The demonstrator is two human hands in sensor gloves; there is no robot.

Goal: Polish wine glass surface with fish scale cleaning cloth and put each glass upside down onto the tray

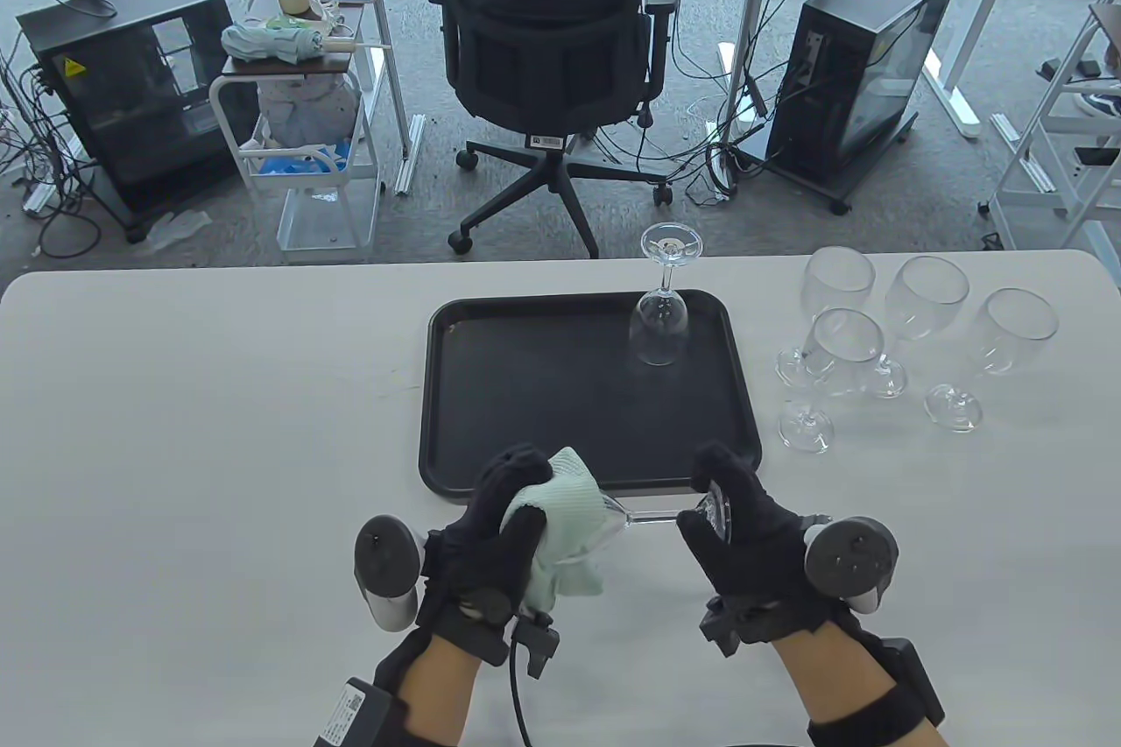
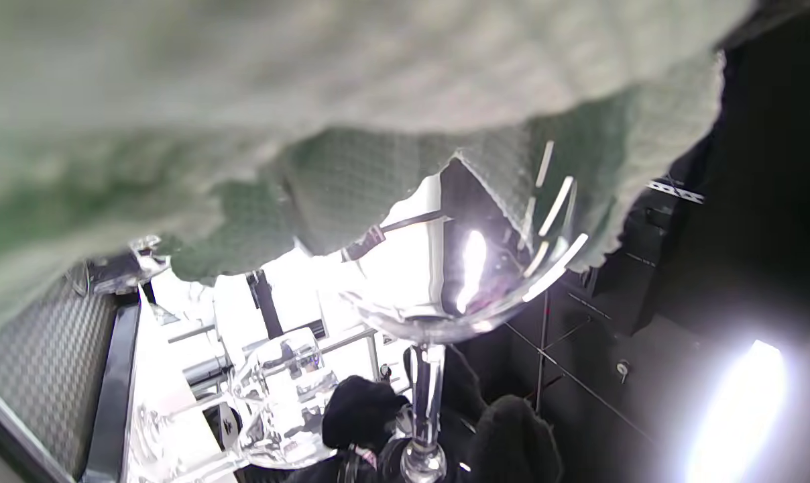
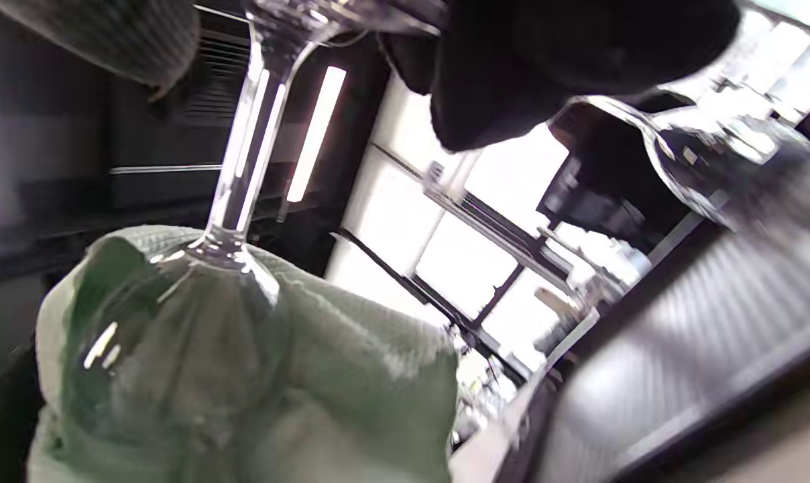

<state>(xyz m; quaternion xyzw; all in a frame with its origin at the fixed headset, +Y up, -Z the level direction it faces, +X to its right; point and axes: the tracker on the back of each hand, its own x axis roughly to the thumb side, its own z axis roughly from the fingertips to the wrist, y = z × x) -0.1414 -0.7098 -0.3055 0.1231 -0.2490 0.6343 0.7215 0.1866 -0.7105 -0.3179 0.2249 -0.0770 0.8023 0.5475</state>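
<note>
A wine glass lies sideways in the air in front of the black tray. My left hand wraps the pale green cloth around its bowl. My right hand grips the foot of the glass; the stem runs between the two hands. The cloth covers most of the bowl in the right wrist view. One glass stands upside down on the tray's far right part.
Several upright wine glasses stand on the white table right of the tray. Beyond the far table edge are an office chair, a small cart and computer cases on the floor.
</note>
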